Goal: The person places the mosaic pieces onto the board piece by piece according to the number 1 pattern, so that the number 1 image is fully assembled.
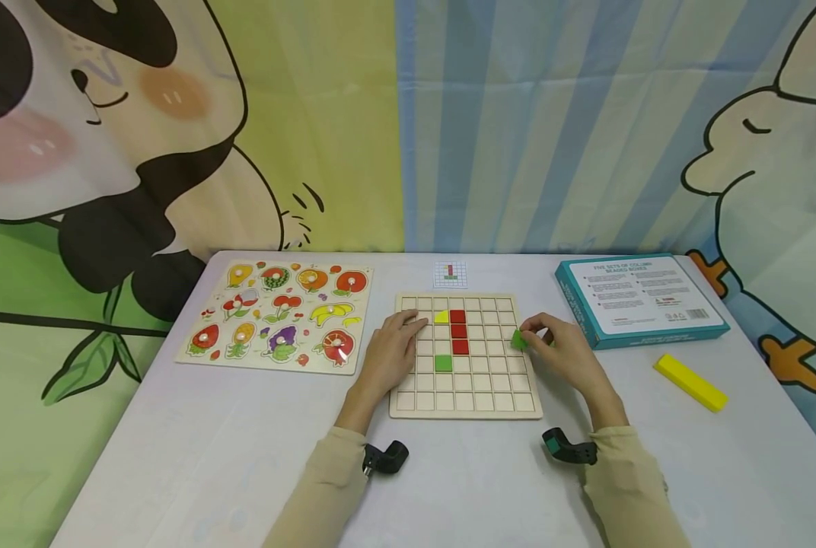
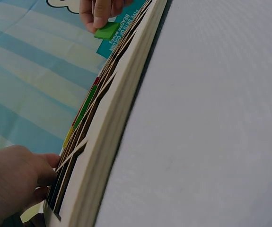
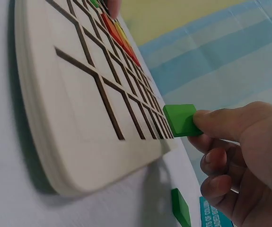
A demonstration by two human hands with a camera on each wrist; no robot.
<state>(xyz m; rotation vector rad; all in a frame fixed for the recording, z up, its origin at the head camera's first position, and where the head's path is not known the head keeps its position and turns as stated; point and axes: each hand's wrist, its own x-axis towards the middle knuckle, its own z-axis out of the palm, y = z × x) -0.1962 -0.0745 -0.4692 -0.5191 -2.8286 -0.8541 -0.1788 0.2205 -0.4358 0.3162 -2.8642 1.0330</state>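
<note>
A square wooden grid board [image 1: 466, 409] lies on the white table. Three red square tiles [image 1: 459, 332] form a column in it, with a yellow tile [image 1: 441, 317] beside the top one and a green square tile [image 1: 443, 363] lower left. My left hand [image 1: 389, 354] rests on the board's left edge, fingers reaching over the outer cells. Between thumb and fingers, my right hand [image 1: 564, 350] pinches another green square tile [image 3: 179, 119] at the board's right edge, raised above the surface. One more green piece [image 3: 180, 208] lies on the table below that hand in the right wrist view.
Behind the board lies a small printed grid card [image 1: 451, 275]. A fruit puzzle board [image 1: 196, 320] is at left. To the right are a teal and white box [image 1: 644, 297] and a yellow bar [image 1: 691, 383]. A printed curtain [image 1: 517, 122] hangs behind the table.
</note>
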